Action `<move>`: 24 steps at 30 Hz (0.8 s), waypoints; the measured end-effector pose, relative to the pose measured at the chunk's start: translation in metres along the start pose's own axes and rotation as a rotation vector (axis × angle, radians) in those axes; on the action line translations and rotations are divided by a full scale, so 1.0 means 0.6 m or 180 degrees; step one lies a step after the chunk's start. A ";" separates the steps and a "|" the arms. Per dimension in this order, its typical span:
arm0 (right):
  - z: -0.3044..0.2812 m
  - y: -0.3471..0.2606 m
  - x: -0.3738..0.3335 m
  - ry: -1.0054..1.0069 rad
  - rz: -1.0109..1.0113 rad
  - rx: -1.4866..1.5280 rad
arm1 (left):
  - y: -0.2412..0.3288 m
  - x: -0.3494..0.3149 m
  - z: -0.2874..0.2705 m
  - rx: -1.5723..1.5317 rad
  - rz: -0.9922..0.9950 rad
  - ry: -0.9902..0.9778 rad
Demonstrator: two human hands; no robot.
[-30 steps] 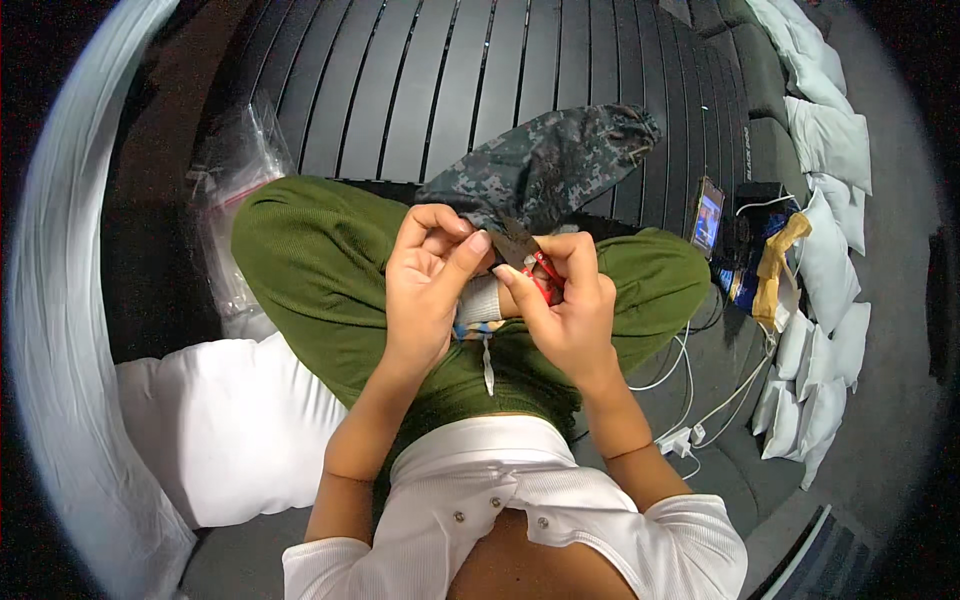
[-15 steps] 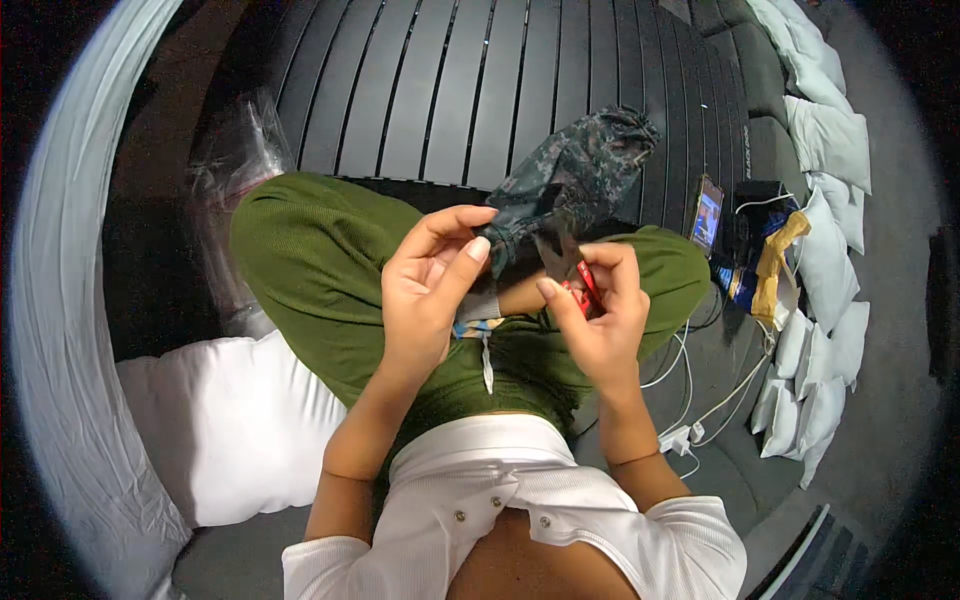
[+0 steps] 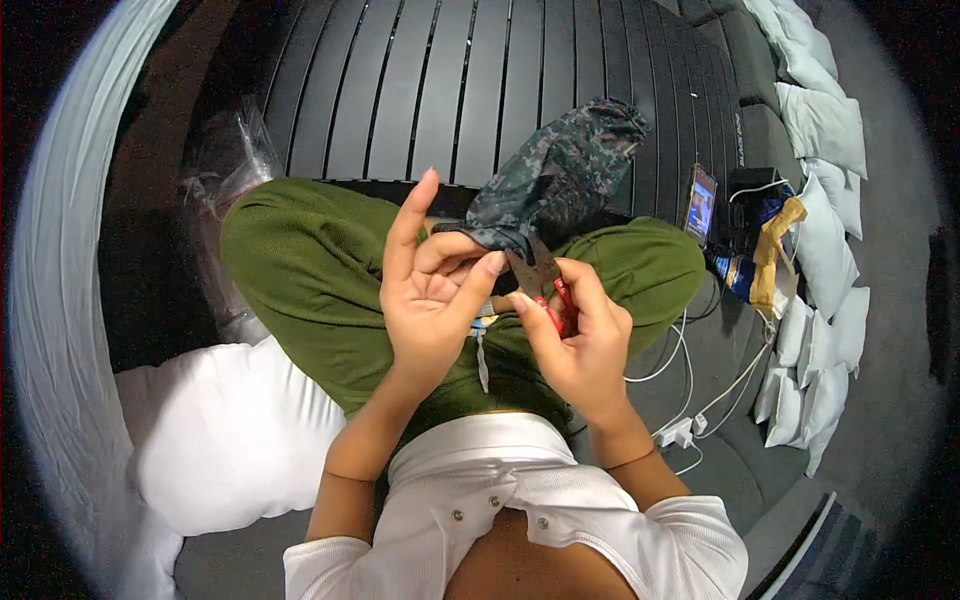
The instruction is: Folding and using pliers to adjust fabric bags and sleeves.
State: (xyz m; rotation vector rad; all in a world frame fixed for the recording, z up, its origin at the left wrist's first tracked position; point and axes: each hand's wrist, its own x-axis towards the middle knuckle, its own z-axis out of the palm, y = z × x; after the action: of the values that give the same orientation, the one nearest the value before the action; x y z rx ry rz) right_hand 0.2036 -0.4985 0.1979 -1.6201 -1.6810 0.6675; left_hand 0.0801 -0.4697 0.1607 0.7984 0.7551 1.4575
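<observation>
Now points pointer finger (image 3: 408, 215) of L hand (image 3: 435, 305) straight up, not bent like ½ sec ago; also brings R hand (image 3: 590, 340) and red scissors (image 3: 563, 292) a bit L, closer to L hand.

Holds scissors snug in R hand, w/ thumb and bent fingers on red handles. Aims dark blades up and a bit L, at low end of camo cloth (image 3: 560, 165). Can't tell re: blades on cloth or just beside it. Pinches that same end w/ thumb and bent finger of L hand, tips partly hidden.

Lies on a slant, cloth that is: long way from low L, by both hands, to up R, w/ a bunched far end. Sits partly over near edge of slatted table (image 3: 442, 100), just past green pants (image 3: 300, 240).

Leaves a tiny gap b/w L thumb and scissors. Shows lots of dark slats up and L of cloth. Has green knees on L and R sides, w/ phone (image 3: 703, 205) just past R knee and white pillow (image 3: 235, 430) low on L.
</observation>
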 end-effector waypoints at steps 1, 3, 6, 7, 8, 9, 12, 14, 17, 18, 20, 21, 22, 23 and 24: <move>0.000 0.000 0.000 0.0014 0.0060 0.0033 | 0.000 0.000 0.000 -0.0001 0.0000 0.0000; 0.000 0.002 0.001 0.0026 -0.0011 0.0003 | -0.002 -0.001 0.000 0.0023 0.0029 -0.0020; 0.002 0.002 0.004 0.0048 -0.0091 0.0017 | -0.002 -0.002 0.001 -0.0021 0.0031 -0.0043; 0.003 0.002 0.005 0.0062 -0.0101 0.0058 | -0.002 -0.002 0.000 -0.0019 0.0029 -0.0042; 0.002 0.001 0.006 0.0060 -0.0101 0.0059 | -0.003 -0.002 -0.001 0.0009 0.0048 -0.0042; 0.001 0.000 0.006 0.0026 -0.0059 0.0015 | -0.003 -0.001 -0.001 0.0037 0.0067 -0.0042; 0.002 0.001 0.008 0.0008 -0.0072 0.0016 | -0.001 -0.001 -0.001 0.0001 0.0050 -0.0037; 0.002 0.000 0.009 0.0018 -0.0126 0.0064 | -0.002 0.000 -0.003 -0.0027 0.0080 -0.0055; 0.002 -0.001 0.009 -0.0121 -0.0030 0.0061 | 0.000 0.001 -0.003 -0.0063 0.0080 -0.0083; 0.006 0.000 0.009 -0.0066 -0.0054 0.0169 | 0.001 0.002 -0.002 -0.0073 0.0052 -0.0099; 0.007 0.001 0.008 -0.0013 -0.0075 0.0274 | -0.003 0.003 -0.005 -0.0116 0.0060 -0.0110; 0.007 0.001 0.009 -0.0037 -0.0057 0.0245 | -0.004 0.003 -0.006 -0.0155 0.0073 -0.0120; 0.006 0.000 0.009 -0.0061 -0.0039 0.0217 | -0.003 0.003 -0.007 -0.0156 0.0072 -0.0116; 0.004 0.000 0.010 -0.0064 -0.0036 0.0216 | -0.002 0.004 -0.008 -0.0169 0.0052 -0.0136; 0.001 0.001 0.011 -0.0170 -0.0042 0.0134 | -0.001 0.004 -0.008 -0.0180 0.0033 -0.0155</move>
State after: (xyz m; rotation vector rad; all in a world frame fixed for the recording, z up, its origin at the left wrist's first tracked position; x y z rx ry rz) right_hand 0.2037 -0.4919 0.1979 -1.5732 -1.7029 0.7407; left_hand 0.0763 -0.4672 0.1576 0.7929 0.6710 1.4573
